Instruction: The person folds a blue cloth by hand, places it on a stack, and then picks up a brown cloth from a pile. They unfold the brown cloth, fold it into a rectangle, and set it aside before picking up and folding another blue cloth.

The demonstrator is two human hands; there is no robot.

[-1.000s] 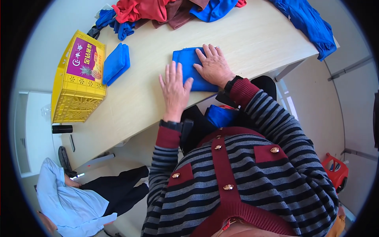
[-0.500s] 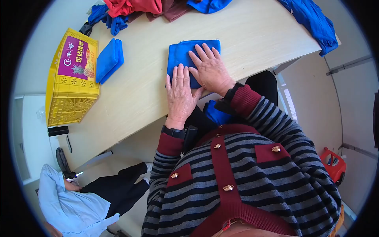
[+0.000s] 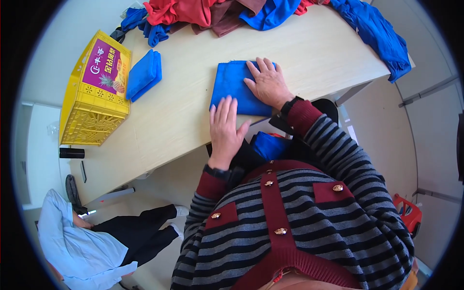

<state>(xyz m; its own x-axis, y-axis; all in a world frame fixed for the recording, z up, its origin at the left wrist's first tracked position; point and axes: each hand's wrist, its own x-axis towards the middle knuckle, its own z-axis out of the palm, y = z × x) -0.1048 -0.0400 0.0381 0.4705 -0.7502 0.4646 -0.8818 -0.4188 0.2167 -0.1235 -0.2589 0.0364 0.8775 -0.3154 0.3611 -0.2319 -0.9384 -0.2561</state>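
Observation:
A blue cloth (image 3: 235,81), folded into a flat square, lies near the front edge of the table. My right hand (image 3: 269,83) rests flat on its right part with the fingers stretched out. At the cloth's lower left corner is my left hand (image 3: 225,131), fingers extended and thumb apart, with only the fingertips over the cloth. Neither hand grips anything. Another folded blue cloth (image 3: 143,75) leans against the yellow crate to the left.
The yellow crate (image 3: 95,116) stands at the table's (image 3: 179,116) left end, a black cylinder (image 3: 72,153) beside it. Red garments (image 3: 181,12), brown and blue ones line the far edge; a blue garment (image 3: 374,36) hangs over the right end. A person (image 3: 82,241) is at lower left.
My left hand has drawn back toward me, off most of the cloth. My right hand stays flat on it. The view has shifted slightly.

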